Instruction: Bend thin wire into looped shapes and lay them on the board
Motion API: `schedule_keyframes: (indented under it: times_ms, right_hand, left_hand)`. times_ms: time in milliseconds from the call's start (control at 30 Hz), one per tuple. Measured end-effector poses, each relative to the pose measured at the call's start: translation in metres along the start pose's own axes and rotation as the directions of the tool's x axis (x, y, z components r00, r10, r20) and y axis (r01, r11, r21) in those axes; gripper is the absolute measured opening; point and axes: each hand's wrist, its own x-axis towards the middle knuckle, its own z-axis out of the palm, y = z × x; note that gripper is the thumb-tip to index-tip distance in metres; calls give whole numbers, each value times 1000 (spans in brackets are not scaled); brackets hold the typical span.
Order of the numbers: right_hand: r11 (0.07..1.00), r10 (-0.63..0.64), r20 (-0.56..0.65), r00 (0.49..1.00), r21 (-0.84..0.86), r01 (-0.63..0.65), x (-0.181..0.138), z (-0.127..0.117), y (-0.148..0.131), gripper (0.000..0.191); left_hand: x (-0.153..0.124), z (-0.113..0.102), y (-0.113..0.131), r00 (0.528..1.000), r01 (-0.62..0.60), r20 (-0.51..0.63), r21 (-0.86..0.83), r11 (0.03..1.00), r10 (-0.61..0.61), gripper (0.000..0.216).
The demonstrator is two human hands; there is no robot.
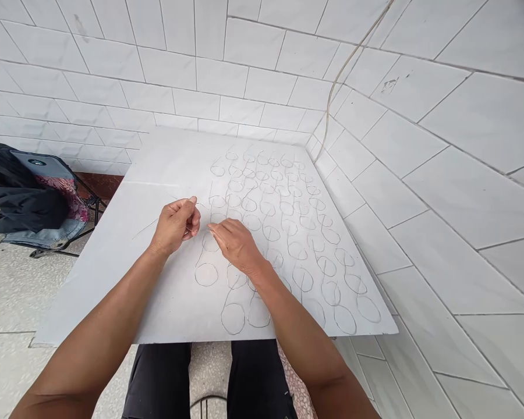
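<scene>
My left hand (177, 224) is closed over the white board, thumb against the curled fingers, gripping a thin wire (145, 228). Fine ends of that wire stick out to the left of the hand. Just to the right, my right hand (234, 244) has its fingertips pinched together on what looks like the same fine wire; the part inside the fingers is hidden. A small gap separates the two hands. Around and beyond my right hand lie many thin wire loops (206, 274) with straight tails, set out in rough rows. My right forearm covers some of them.
The white board (100, 279) lies over my knees, its far right corner near the tiled walls (218, 75). A cable (332, 93) hangs down the corner. Left of the board stands a folding chair (72, 198) with dark cloth (26, 201) on it.
</scene>
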Motion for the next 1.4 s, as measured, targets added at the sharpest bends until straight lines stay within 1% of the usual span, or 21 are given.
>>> schedule_keyframes:
  times_ms: [67,133,200,267,333,400,500,567,633,733,800,867,1000,1100,1167,1300,1400]
  right_hand:
    - [999,21,2,1000,24,-21,-1,2,1,33]
    - [994,55,-24,998,99,-52,-1,1,-1,32]
    - [969,105,-60,993,231,-88,-1,-2,-6,31]
    - [905,195,-75,978,399,-150,0,-7,-12,31]
    - [788,305,-32,952,570,-233,2,-13,-18,30]
    - [630,374,60,925,716,-301,5,-18,-21,30]
    - [380,386,216,897,848,-368,8,-24,-20,31]
    - [254,377,298,877,877,-407,10,-26,-17,32]
    - [177,373,346,861,884,-432,10,-26,-14,32]
    - [127,372,361,855,893,-432,10,-24,-11,32]
    - [143,377,347,859,895,-424,9,-22,-10,32]
    - [202,401,317,860,885,-420,8,-18,-10,32]
    - [377,467,243,850,815,-440,5,-11,-14,31]
    - [539,514,168,841,700,-469,2,-5,-18,32]
    - [627,533,120,837,609,-486,1,-2,-20,34]
    - [721,529,84,845,481,-499,-1,3,-19,37]
    - [755,513,67,856,439,-487,-1,5,-18,37]
  left_hand:
    - [0,-1,0,1000,22,0,-37,999,-22,52]
    - [1,-2,0,999,40,11,-70,997,-39,52]
    - [3,-4,0,1000,30,8,-70,997,-30,52]
    - [3,-6,-1,1000,-13,-23,-30,999,13,53]
    - [2,-6,-1,997,-66,-44,30,997,68,52]
    - [0,-5,-1,994,-106,-11,70,992,107,51]
    - [-3,-1,1,988,-141,74,77,987,136,55]
    - [-3,0,1,985,-150,98,63,987,143,55]
    - [-3,1,0,983,-155,104,39,987,151,50]
    - [-1,0,-2,983,-153,102,-17,988,154,40]
    - [0,0,-2,987,-130,90,-59,990,135,35]
    - [0,-1,-2,992,-91,74,-103,990,99,32]
    - [2,-2,-3,998,-5,60,-188,982,17,28]
    - [1,0,-5,996,37,85,-210,977,-20,26]
    - [0,2,-6,994,50,110,-202,978,-28,26]
    - [-2,5,-6,991,59,129,-191,980,-34,26]
    - [-2,7,-8,996,48,85,-236,971,-29,22]
